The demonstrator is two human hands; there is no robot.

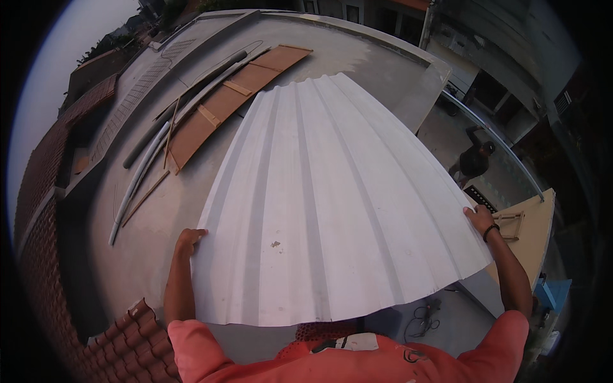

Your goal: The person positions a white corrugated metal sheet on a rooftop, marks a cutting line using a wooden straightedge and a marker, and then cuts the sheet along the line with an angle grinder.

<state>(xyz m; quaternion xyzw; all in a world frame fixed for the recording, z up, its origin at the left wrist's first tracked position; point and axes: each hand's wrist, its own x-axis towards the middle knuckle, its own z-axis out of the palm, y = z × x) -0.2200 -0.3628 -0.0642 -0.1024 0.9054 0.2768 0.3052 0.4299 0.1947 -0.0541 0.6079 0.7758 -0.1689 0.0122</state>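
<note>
A large white corrugated roofing sheet stretches out in front of me, its near edge close to my body. My left hand grips its left edge, thumb on top and the other fingers hidden beneath. On the opposite edge my right hand, with a dark bracelet at the wrist, holds the sheet the same way. A small scuffed patch marks the white surface near the middle of the near part.
Left of the sheet lie a brown wooden panel and several long pipes on the grey concrete roof. Red roof tiles border the lower left. Beyond a metal rail, a person stands below. A dark cable lies near me.
</note>
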